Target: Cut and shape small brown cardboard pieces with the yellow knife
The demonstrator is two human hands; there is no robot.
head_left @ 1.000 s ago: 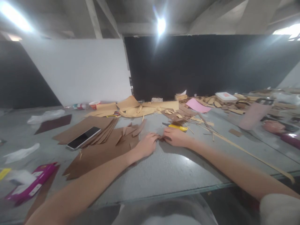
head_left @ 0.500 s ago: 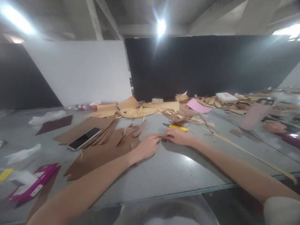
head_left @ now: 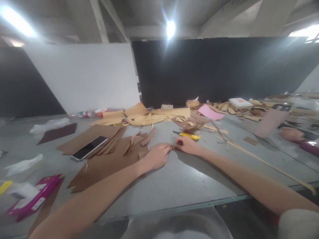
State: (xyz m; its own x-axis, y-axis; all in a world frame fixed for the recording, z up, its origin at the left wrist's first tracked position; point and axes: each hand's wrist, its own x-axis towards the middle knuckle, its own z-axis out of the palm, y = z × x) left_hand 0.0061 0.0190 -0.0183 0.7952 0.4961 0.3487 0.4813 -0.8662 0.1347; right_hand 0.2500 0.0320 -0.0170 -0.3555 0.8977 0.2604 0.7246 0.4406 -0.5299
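Note:
My left hand (head_left: pixel 159 155) is closed over the grey table, its fingertips pinching a small brown piece (head_left: pixel 173 147). Facing it, my right hand (head_left: pixel 185 145) has thumb and forefinger curled together at the other end of that piece, most of which the fingers hide. Just beyond my right hand lies a yellow-handled cutter (head_left: pixel 190 136). Left of my left hand, brown sheets (head_left: pixel 104 166) lie under loose brown strips (head_left: pixel 149 136).
A phone (head_left: pixel 90 147) rests on brown sheets at left, near a magenta packet (head_left: pixel 37 197). Tan scraps (head_left: pixel 171 113) and a pink sheet (head_left: pixel 211 112) lie farther back. At right are a pinkish bottle (head_left: pixel 271 122) and a long tan strip (head_left: pixel 271 164).
The fingers of my right hand have curled and lifted slightly, showing a gap between thumb and forefinger. My left hand has barely moved.

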